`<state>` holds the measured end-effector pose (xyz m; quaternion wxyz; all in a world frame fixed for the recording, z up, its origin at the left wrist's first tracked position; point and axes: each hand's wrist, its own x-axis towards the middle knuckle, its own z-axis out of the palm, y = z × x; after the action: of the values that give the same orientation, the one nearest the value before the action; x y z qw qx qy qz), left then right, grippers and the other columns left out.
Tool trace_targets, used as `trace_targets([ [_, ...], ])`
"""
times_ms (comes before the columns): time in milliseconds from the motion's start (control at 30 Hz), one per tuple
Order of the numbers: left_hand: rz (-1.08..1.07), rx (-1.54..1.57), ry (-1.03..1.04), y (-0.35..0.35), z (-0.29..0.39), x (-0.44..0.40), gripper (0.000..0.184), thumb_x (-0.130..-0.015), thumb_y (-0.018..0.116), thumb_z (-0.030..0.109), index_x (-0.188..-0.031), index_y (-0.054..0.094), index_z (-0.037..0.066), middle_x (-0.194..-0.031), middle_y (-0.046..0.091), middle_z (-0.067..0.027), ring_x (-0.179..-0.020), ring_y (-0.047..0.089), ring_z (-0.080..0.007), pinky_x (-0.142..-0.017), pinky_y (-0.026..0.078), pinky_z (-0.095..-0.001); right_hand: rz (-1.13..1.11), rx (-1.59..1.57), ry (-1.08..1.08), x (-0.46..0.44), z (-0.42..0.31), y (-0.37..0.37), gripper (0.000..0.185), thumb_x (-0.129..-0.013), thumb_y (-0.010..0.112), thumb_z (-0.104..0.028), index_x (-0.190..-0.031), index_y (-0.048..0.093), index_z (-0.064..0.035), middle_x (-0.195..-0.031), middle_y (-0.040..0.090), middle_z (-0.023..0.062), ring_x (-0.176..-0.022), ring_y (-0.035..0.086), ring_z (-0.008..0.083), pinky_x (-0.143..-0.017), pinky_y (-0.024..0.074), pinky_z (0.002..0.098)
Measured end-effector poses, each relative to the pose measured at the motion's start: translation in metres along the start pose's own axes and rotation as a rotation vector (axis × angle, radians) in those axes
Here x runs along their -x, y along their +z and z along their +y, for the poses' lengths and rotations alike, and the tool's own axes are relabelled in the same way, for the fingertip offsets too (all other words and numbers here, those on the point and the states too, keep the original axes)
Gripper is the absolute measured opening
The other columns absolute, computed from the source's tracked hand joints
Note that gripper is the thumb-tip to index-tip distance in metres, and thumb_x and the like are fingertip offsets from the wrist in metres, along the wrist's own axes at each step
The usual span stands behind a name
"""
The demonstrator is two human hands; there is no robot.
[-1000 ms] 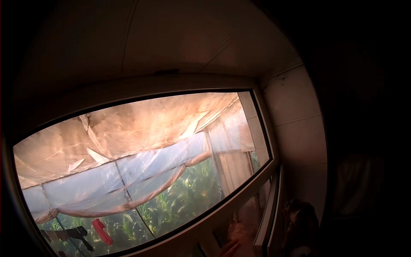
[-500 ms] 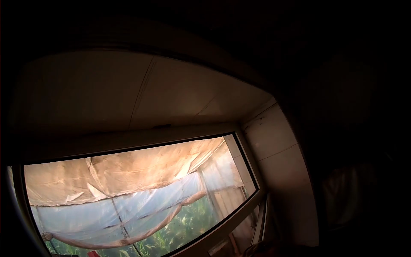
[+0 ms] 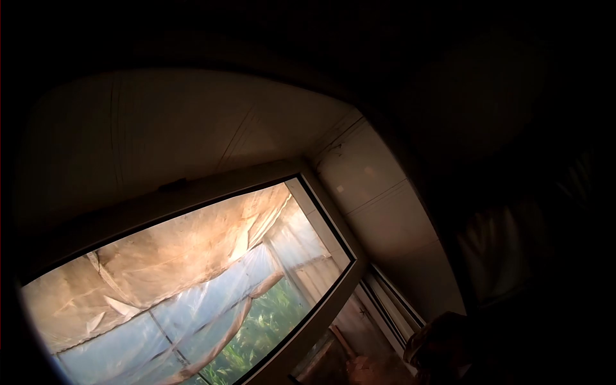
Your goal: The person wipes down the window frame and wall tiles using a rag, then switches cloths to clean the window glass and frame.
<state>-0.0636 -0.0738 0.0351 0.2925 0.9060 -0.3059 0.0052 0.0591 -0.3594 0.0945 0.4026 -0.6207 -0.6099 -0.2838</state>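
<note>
window sash (image 3: 393, 309), dim shape (image 3: 441, 343) just beside

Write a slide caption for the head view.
Framed by a shadowed window: sagging, translucent plastic sheeting and leafy green plants.

The window frame (image 3: 321, 321) stands lower left, beneath an overhead panel (image 3: 173, 128); behind it hangs sheeting (image 3: 173, 256), plants (image 3: 263, 327) beyond; just beside its lower right corner sits a narrow sash (image 3: 391, 308); a side wall (image 3: 385, 192) adjoins the frame's right; an indistinct shape (image 3: 443, 346) lies bottom right.
</note>
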Motion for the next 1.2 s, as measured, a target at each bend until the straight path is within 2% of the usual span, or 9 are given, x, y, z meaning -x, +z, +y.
trace_targets([
  [100,-0.004,-0.074,-0.011,-0.006,-0.017,-0.011,0.073,-0.088,0.073,0.024,-0.149,0.038,0.009,-0.151,0.041,-0.0203,-0.132,0.046,-0.0408,-0.102,0.044,-0.0461,-0.033,-0.386,0.169,0.016,0.04,-0.011,0.025,-0.082,0.073,-0.02,-0.105,0.07,-0.0115,-0.104,0.07,0.0089,-0.103,0.066,0.0267,-0.091,0.0523,0.0393],
  [167,0.069,-0.207,0.038,-0.007,-0.023,-0.024,0.074,-0.086,0.074,0.022,-0.15,0.038,0.01,-0.148,0.044,-0.0199,-0.127,0.05,-0.0422,-0.1,0.045,-0.0453,0.092,0.084,0.001,0.014,0.029,-0.041,0.026,-0.08,0.075,-0.017,-0.106,0.07,-0.0121,-0.105,0.069,0.0073,-0.102,0.066,0.027,-0.09,0.0528,0.0392],
  [267,0.11,-0.238,-0.011,-0.006,-0.034,-0.045,0.073,-0.084,0.074,0.021,-0.149,0.04,0.011,-0.146,0.046,-0.0197,-0.124,0.053,-0.0424,-0.099,0.047,-0.046,0.077,0.32,0.149,0.033,0.045,-0.059,0.028,-0.076,0.075,-0.008,-0.104,0.071,-0.0117,-0.109,0.068,0.0064,-0.103,0.065,0.0268,-0.088,0.0539,0.038],
  [733,0.419,-0.424,0.007,-0.013,-0.108,-0.177,0.071,-0.085,0.072,0.017,-0.148,0.04,0.006,-0.147,0.044,-0.0242,-0.131,0.047,-0.0431,-0.105,0.043,-0.0458,0.137,0.58,0.308,0.065,0.128,-0.136,0.023,-0.079,0.075,-0.012,-0.102,0.07,-0.0121,-0.113,0.065,0.0039,-0.107,0.062,0.0255,-0.088,0.0542,0.0378],
  [767,0.501,-0.49,0.043,-0.014,-0.114,-0.19,0.075,-0.08,0.078,0.03,-0.143,0.045,0.006,-0.135,0.054,-0.0227,-0.123,0.053,-0.0414,-0.1,0.046,-0.0456,0.124,0.587,0.322,0.067,0.134,-0.143,0.023,-0.079,0.075,-0.012,-0.102,0.07,-0.0121,-0.113,0.065,0.0039,-0.107,0.062,0.0255,-0.088,0.0542,0.0378],
  [833,0.41,-0.413,-0.184,-0.027,-0.113,-0.217,0.075,-0.078,0.08,0.026,-0.141,0.045,0.004,-0.147,0.045,-0.018,-0.132,0.048,-0.0355,-0.107,0.043,-0.0447,0.103,0.534,0.329,0.071,0.146,-0.154,0.024,-0.079,0.075,-0.013,-0.103,0.07,-0.0124,-0.112,0.065,0.0053,-0.104,0.063,0.0266,-0.087,0.055,0.038],
  [867,0.463,-0.354,-0.139,-0.031,-0.111,-0.229,0.076,-0.071,0.082,0.012,-0.138,0.048,0.003,-0.147,0.044,-0.0223,-0.134,0.046,-0.0401,-0.107,0.043,-0.0463,0.095,0.532,0.314,0.075,0.156,-0.158,0.025,-0.078,0.075,-0.012,-0.103,0.07,-0.0123,-0.112,0.064,0.0072,-0.102,0.063,0.0279,-0.085,0.0553,0.0385],
  [900,0.507,-0.5,0.018,-0.037,-0.118,-0.24,0.077,-0.079,0.08,0.022,-0.145,0.042,0.01,-0.145,0.046,-0.0208,-0.127,0.053,-0.041,-0.094,0.053,-0.0466,0.084,0.536,0.324,0.077,0.16,-0.162,0.025,-0.078,0.075,-0.012,-0.103,0.07,-0.0123,-0.112,0.064,0.0072,-0.102,0.063,0.0279,-0.085,0.0553,0.0385],
  [1200,0.536,-0.487,0.215,-0.061,-0.138,-0.327,0.073,-0.074,0.079,0.027,-0.138,0.051,0.007,-0.141,0.05,-0.0218,-0.126,0.052,-0.0421,-0.106,0.04,-0.0508,0.117,0.518,0.35,0.08,0.195,-0.174,0.034,-0.072,0.071,-0.001,-0.105,0.069,-0.0089,-0.109,0.064,0.0108,-0.104,0.061,0.0333,-0.087,0.0534,0.0421],
])
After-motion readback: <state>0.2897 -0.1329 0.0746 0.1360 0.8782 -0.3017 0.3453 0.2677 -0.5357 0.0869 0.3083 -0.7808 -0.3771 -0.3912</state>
